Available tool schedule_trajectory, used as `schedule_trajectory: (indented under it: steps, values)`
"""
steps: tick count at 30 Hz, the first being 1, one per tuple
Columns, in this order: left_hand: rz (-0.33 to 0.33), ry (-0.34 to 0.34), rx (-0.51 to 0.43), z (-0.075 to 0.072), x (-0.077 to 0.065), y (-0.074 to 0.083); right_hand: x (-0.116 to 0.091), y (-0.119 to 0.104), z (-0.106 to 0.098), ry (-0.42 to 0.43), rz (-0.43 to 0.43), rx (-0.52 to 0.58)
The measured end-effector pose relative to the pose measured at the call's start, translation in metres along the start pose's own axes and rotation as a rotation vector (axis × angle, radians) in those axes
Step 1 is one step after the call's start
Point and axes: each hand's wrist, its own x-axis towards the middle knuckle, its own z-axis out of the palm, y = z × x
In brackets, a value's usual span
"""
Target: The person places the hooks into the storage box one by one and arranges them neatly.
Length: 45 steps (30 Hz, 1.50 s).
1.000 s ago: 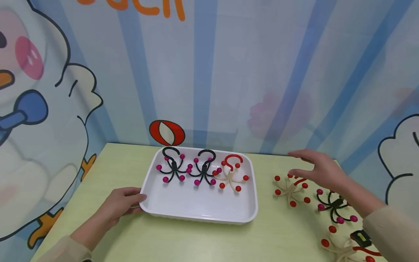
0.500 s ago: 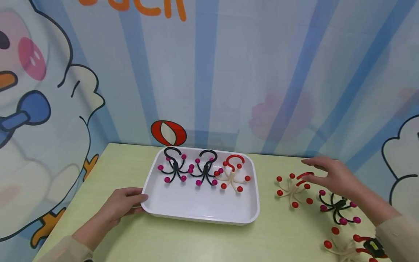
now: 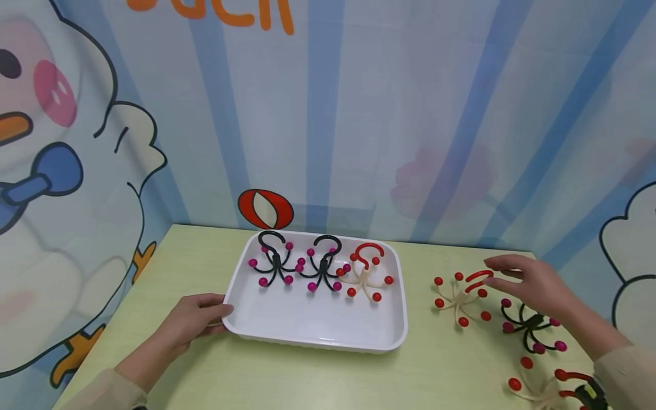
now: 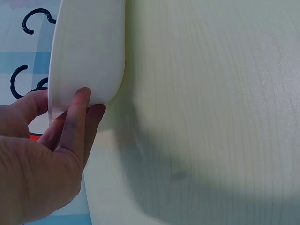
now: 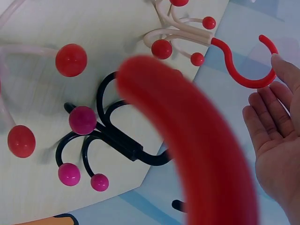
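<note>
My left hand (image 3: 192, 319) grips the left front corner of a white tray (image 3: 318, 341), thumb over the rim. In the left wrist view, its fingers (image 4: 77, 112) lie against the tray's outer side. Two black octopus-shaped massagers with magenta ball tips and a cream massager (image 3: 363, 276) with a red hook stand in a row inside. My right hand (image 3: 538, 287) reaches over another cream massager (image 3: 456, 302) on the table. Its thumb and forefinger stand apart around the red hooked handle (image 5: 253, 83); the right wrist view shows a fingertip against the hook.
A black massager (image 3: 530, 324) lies just below the right hand on the table (image 3: 277, 376). Nearer the front right is another cream massager (image 3: 543, 393), partly under the sleeve and wrist camera. A printed cloth (image 3: 348, 114) hangs behind the table.
My right hand has moved right and down, from above the cream massager to its red hook. The left hand keeps its grip on the tray. The whole view has shifted slightly.
</note>
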Motion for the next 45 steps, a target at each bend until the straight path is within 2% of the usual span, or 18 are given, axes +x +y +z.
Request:
schedule_trajectory:
  steps: [6, 14, 30, 38, 45]
  values:
    - [-0.001, 0.003, -0.003, 0.001, 0.001, 0.0, -0.001, 0.006, 0.004, 0.041, 0.019, -0.01]
    - [0.004, 0.006, -0.011, 0.001, 0.0, -0.001, 0.0, 0.008, 0.008, 0.04, 0.067, 0.019]
    - [0.009, 0.011, -0.002, 0.001, 0.002, -0.003, 0.005, 0.004, 0.018, 0.075, 0.101, 0.019]
    - [0.016, 0.011, 0.001, 0.0, 0.005, -0.005, 0.006, -0.007, 0.006, 0.109, 0.101, 0.038]
    - [0.004, 0.015, -0.014, 0.002, 0.004, -0.005, 0.006, -0.026, -0.004, 0.15, 0.101, 0.109]
